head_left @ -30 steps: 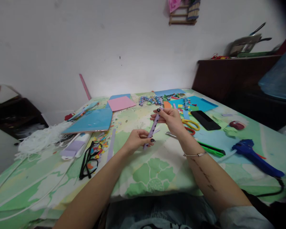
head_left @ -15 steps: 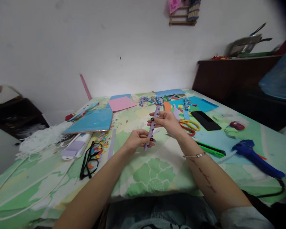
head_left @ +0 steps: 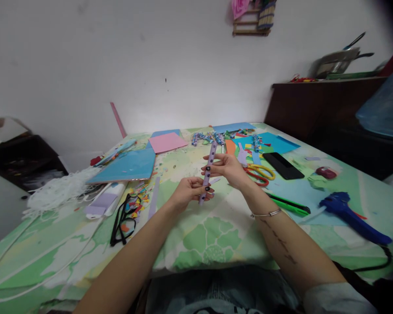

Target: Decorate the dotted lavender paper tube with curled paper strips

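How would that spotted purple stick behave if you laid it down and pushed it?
The spotted purple stick is probably fairly stiff: it looks straight between the left hand and right hand. It seems light, being slim and held in a pinch. Its apparently rounded sides suggest it might roll.

No readable text or numbers.

The spotted tube looks like smooth paper, the glue gun plastic, the bracelet shiny metal.
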`<state>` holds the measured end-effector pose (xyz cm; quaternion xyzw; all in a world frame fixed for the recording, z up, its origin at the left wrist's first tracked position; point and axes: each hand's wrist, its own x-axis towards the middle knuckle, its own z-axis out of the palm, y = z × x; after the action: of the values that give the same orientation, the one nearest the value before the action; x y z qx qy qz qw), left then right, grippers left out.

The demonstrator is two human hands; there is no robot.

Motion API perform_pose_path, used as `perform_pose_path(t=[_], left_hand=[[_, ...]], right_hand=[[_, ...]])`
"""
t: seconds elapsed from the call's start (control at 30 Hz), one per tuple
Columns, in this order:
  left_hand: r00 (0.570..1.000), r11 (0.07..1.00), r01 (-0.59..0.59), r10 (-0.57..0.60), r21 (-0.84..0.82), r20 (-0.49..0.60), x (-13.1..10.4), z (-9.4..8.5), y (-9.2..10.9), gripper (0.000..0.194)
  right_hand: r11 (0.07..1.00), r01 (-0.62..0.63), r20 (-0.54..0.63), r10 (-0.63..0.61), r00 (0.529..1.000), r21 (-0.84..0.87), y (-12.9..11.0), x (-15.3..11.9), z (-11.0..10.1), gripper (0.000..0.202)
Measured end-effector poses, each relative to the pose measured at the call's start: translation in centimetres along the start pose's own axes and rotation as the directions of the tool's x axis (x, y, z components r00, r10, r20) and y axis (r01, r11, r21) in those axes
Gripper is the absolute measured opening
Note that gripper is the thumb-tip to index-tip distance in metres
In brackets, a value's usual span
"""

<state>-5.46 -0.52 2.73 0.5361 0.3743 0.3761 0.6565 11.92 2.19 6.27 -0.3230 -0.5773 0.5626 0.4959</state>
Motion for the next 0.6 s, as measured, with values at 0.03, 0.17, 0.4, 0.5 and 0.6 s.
perform_pose_path(t=[0.03,0.17,0.4,0.5,0.6], left_hand=[[1.000,1.000,-0.005,0.005,0.001,-0.003,0.0,0.0,-0.1,0.034],[0.999,0.999,-0.027,0.027,0.031,0.018,0.1,0.2,-0.3,0.035],[0.999,0.994,-0.053,0.052,0.096,0.016,0.1,0.5,-0.4,0.034],[0.994,0.981,-0.100,0.106,0.168,-0.024,0.5,0.5,-0.7,0.031],[0.969,0.954,-0.203,0.228,0.221,-0.092,0.8,0.5,-0.8,0.032]], right_hand=[[1.000,0.012,0.003,-0.012,1.000,0.011,0.0,0.0,-0.1,0.046],[0.991,0.115,-0.050,-0.112,0.992,0.064,-0.1,0.1,-0.4,0.037],[0.989,0.148,-0.087,-0.148,0.985,-0.004,-0.5,-0.2,0.0,0.037],[0.985,0.172,-0.085,-0.173,0.981,-0.018,-0.5,-0.3,0.4,0.038],[0.980,0.195,-0.098,-0.198,0.975,-0.035,-0.6,-0.4,0.8,0.036]])
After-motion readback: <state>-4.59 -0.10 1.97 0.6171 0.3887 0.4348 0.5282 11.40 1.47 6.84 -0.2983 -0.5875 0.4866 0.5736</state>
